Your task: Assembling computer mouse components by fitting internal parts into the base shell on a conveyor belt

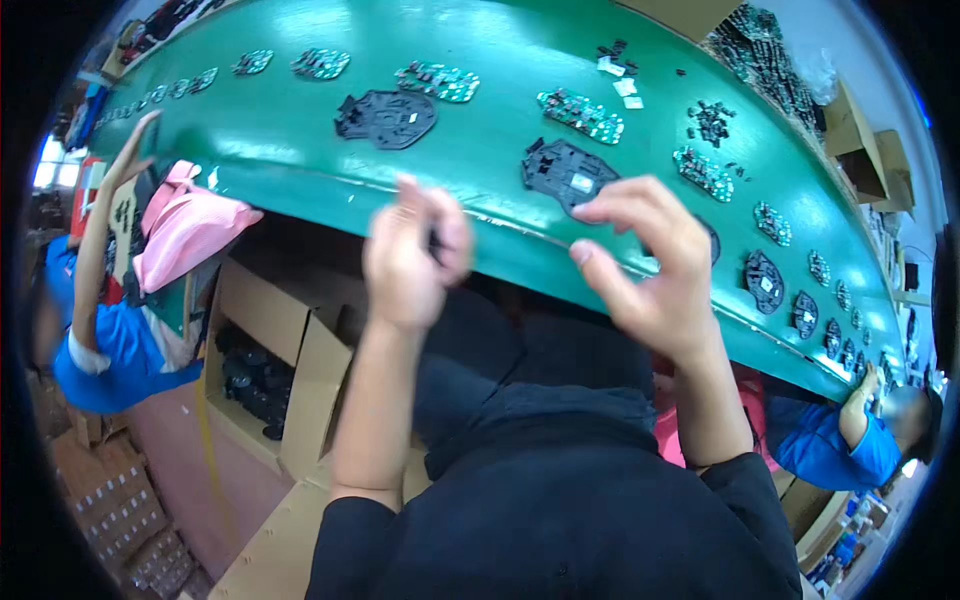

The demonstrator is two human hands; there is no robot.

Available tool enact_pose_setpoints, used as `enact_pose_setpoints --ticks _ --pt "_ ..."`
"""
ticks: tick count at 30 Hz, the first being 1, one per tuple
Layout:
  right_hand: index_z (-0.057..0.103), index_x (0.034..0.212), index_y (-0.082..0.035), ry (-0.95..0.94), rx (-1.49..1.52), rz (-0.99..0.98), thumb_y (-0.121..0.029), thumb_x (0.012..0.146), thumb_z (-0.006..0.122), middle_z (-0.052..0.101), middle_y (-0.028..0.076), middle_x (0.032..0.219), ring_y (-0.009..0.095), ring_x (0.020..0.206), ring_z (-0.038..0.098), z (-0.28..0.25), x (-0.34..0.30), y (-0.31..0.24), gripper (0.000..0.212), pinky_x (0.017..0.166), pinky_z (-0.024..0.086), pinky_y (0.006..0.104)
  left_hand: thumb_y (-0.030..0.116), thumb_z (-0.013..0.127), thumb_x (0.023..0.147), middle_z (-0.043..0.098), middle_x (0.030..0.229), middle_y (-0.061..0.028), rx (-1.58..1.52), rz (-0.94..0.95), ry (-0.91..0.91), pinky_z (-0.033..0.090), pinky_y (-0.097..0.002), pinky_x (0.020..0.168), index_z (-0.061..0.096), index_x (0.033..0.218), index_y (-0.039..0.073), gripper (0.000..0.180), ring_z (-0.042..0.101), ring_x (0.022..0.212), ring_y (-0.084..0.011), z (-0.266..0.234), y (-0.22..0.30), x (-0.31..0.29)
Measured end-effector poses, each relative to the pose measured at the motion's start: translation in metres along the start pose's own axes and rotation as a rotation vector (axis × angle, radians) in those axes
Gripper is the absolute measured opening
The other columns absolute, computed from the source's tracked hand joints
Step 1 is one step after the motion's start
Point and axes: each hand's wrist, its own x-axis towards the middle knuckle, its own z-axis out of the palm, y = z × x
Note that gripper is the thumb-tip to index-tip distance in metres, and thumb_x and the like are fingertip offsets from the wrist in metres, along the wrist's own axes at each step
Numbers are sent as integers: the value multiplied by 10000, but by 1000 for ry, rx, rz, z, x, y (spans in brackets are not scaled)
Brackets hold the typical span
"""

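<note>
My left hand (415, 258), a little blurred, hovers just off the near edge of the green table. Its fingers are curled in, and something small and dark shows between them, too smeared to name. My right hand (660, 270) is over the edge farther right, thumb and fingers apart, with nothing visible between them. Its fingertips come close to a black plastic shell (550, 172) bearing a small white label. Another black shell (385, 119) lies beyond my left hand. Behind the shells are green circuit boards, one (440, 80) at the left and another (582, 115) at the right.
Rows of boards and shells run along the green table (490, 40) both ways. Small black parts (711, 122) lie in a heap at far right. A pink cloth (190, 225) and a co-worker in blue (125, 350) are left; another co-worker (840, 445) sits right. A cardboard box (265, 325) holds black parts.
</note>
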Motion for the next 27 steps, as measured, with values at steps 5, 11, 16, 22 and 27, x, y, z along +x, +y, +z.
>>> enact_pose_setpoints --ticks 5,11,16,22,27 --pt "749 1062 -36 -144 141 -8 46 773 750 641 89 931 198 773 580 21 -30 -31 300 674 484 283 727 157 1059 451 575 14 67 -163 -15 209 -228 410 529 681 113 811 278 449 -61 58 -18 -52" --pt "763 1021 -31 -141 165 4 53 772 754 619 69 875 172 723 558 23 -49 -44 262 640 466 272 781 148 1025 480 613 14 99 -134 -21 209 -228 411 564 706 101 859 284 466 -57 59 -32 -73" --pt "766 998 -24 -108 202 2 41 774 760 612 57 855 165 696 552 12 -56 -50 234 625 462 271 798 148 1014 505 645 4 -69 -228 -43 186 -217 404 587 733 83 884 289 474 -48 69 -27 -83" --pt "748 979 -14 -112 284 77 27 812 750 610 58 878 156 701 560 5 -63 -53 172 622 463 268 790 155 1020 522 662 -14 -78 -210 -50 178 -205 396 580 748 74 876 283 461 -46 82 -22 -91" --pt "737 978 -2 -72 526 203 35 854 747 621 67 910 137 718 572 6 -68 -51 130 629 470 246 719 209 1059 518 652 -31 -239 -294 -50 220 -205 404 562 750 65 805 290 452 -63 86 -12 -95"
